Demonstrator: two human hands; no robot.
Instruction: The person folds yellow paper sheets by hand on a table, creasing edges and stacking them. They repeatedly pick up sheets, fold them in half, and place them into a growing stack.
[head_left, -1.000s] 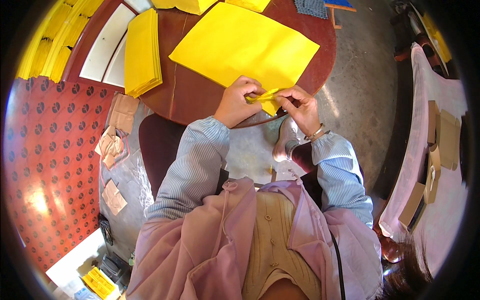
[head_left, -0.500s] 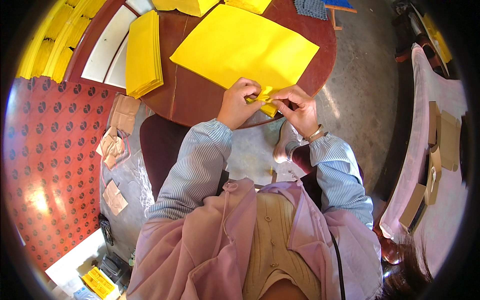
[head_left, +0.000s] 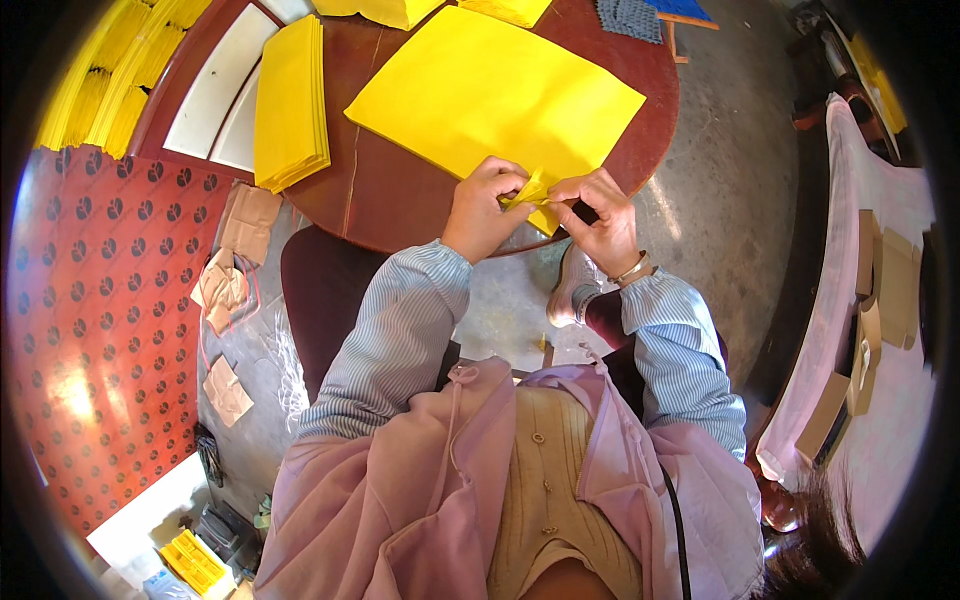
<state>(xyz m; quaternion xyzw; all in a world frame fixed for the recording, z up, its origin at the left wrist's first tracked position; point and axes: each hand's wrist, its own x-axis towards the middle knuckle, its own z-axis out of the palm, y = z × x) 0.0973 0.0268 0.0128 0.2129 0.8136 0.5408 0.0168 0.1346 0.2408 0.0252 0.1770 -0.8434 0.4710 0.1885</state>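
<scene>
Round brown wooden table (head_left: 400, 200) holds a big flat yellow paper sheet (head_left: 490, 90) and a neat stack of yellow sheets (head_left: 290, 100). At the table's near edge, the left hand (head_left: 485, 205) and right hand (head_left: 600, 215) both pinch a small folded yellow paper piece (head_left: 530, 192) between closed fingertips.

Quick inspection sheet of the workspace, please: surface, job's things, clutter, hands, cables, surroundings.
Surface: round brown table, a crack running along its top.
Job's things: large yellow sheet lying flat on the table; its near corner is lifted and pinched.
Clutter: yellow stack on the table's left; brown paper scraps on the floor.
Hands: left hand and right hand both pinch the corner.
Cables: nothing seen.
Surroundings: red patterned mat on the left, grey floor, brown envelopes on the right.
</scene>
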